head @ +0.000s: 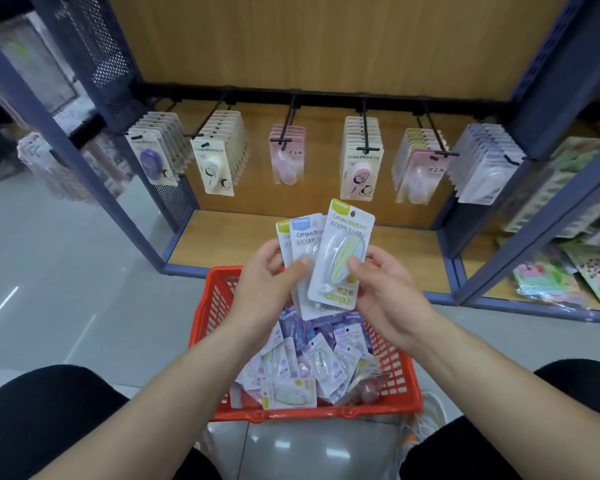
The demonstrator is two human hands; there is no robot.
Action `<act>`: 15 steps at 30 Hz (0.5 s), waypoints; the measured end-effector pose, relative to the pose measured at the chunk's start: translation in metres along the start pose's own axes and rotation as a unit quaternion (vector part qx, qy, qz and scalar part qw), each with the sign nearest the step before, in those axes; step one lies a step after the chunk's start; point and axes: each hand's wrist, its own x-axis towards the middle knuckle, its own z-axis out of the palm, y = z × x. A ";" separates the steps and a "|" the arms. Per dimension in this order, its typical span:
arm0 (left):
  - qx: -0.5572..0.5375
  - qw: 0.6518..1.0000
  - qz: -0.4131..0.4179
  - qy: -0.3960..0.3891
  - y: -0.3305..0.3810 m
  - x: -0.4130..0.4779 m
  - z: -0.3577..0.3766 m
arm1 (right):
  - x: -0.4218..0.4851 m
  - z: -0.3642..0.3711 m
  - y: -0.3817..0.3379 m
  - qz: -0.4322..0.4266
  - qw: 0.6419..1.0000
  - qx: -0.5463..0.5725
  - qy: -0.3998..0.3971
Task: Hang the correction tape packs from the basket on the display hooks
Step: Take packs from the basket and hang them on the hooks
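The left hand (262, 285) pinches a small fan of packs. Its thumb presses on the front of the blue pack (303, 239) and its fingers curl behind, while another pack's edge peeks out just left of the blue one. The right hand (385, 292) pinches the yellow pack (340, 251), with the thumb on the clear blister and the fingers hidden behind the card. That pack overlaps the blue one and stands nearly upright, hang hole at the top. Straight beneath both grips sits the red basket (201, 317), heaped with loose packs (312, 362). Above and beyond the held packs, hooks (364, 129) jut from a dark rail (326, 98), each carrying hung packs (361, 168). The held packs are well apart from them.
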 end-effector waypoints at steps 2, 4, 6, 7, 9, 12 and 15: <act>0.009 1.000 0.018 -0.003 0.000 0.005 0.005 | 0.003 -0.001 0.001 -0.004 1.000 0.010 0.004; 0.022 0.999 0.033 -0.004 -0.001 0.012 0.005 | 0.005 -0.006 -0.001 -0.004 1.000 0.016 0.004; 0.020 0.999 0.028 -0.010 -0.003 0.019 0.007 | 0.006 -0.015 -0.004 0.001 1.000 0.015 0.006; 0.016 1.000 0.021 -0.011 -0.004 0.021 0.010 | 0.006 -0.019 -0.006 0.003 1.000 0.012 0.009; 0.012 1.000 0.006 -0.010 -0.007 0.025 0.019 | 0.005 -0.027 -0.010 -0.001 1.000 0.006 0.023; 0.019 1.000 -0.009 -0.016 -0.010 0.028 0.036 | 0.004 -0.038 -0.015 -0.020 0.999 0.007 0.047; 0.044 0.999 -0.011 -0.026 -0.010 0.032 0.052 | 0.003 -0.048 -0.023 -0.035 0.998 0.004 0.061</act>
